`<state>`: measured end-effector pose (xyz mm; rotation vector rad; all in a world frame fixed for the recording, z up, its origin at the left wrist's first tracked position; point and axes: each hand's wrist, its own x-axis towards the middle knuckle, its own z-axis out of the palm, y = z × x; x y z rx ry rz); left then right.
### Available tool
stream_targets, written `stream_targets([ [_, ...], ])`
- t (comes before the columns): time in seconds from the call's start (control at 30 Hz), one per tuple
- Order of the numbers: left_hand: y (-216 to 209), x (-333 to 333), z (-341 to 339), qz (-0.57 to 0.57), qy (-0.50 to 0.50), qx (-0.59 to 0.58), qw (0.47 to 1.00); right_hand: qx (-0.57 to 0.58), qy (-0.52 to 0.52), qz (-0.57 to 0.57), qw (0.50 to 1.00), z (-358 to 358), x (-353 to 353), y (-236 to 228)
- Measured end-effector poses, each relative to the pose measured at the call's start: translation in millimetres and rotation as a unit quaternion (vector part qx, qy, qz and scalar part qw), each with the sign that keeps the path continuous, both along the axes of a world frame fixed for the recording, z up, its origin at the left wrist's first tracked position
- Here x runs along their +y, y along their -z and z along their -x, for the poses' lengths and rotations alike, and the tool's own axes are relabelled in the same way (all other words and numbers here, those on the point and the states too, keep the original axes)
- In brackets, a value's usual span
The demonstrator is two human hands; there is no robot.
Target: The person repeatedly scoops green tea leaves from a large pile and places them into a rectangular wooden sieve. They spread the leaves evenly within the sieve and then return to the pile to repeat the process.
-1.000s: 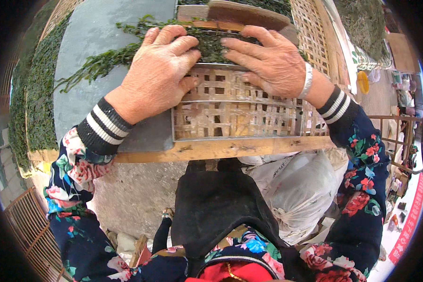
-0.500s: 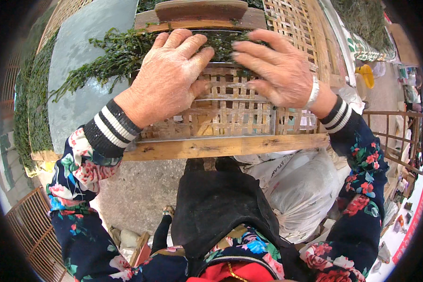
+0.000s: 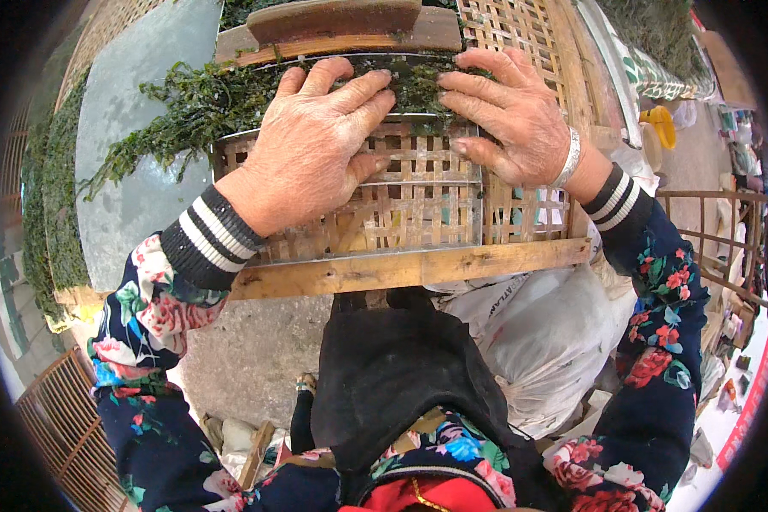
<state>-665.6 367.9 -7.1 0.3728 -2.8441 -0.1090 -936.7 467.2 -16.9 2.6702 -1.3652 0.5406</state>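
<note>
While the metal-edged rack of pale woven strips [image 3: 410,171] sits farther left, dark-green leafy strands [image 3: 200,111] trail over its left edge

Compared with a second ago, the rack lies farther left relative to both hands, and so does the brown rectangular wooden block [image 3: 337,21] beyond them; less of the flat grey sheet [image 3: 115,94] shows beside the rack's left edge. The strands fill a band between the block and a metal bar across the rack, and spread loosely onto the sheet.

The left hand [image 3: 307,154] lies palm down, fingers slightly parted and bent over the band, thumb out to the right above the weave. The right hand [image 3: 516,119], a silver bracelet [image 3: 572,158] at its wrist, points leftward with fingers spread at the band's right end. The hands are apart; whether either pinches any strands cannot be told.
</note>
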Motion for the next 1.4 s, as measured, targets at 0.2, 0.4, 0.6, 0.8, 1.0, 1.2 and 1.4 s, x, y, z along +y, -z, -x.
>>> stream_targets([
  [0.2,4,0,0,-0.001,-0.009,0.013,1.000,0.046,0.009,0.023,0.999,-8,-6,2],
  [0.4,4,0,-3,-0.018,-0.005,0.035,0.999,-0.156,0.066,0.027,0.985,0,-18,6],
  [0.6,7,3,-1,-0.003,-0.008,0.028,1.000,0.060,0.001,0.020,0.998,-3,-7,5],
  [0.8,6,4,5,0.001,-0.014,0.014,1.000,0.031,0.007,0.013,0.999,-12,1,-7],
  [1.0,10,8,12,0.013,-0.031,-0.001,0.999,0.013,0.043,0.065,0.997,-27,-11,9],
  [1.2,13,7,12,0.011,-0.034,0.018,0.999,-0.212,0.167,0.078,0.960,9,-4,8],
  [1.4,12,10,17,0.008,-0.022,0.029,0.999,-0.008,0.066,0.059,0.996,1,6,2],
])
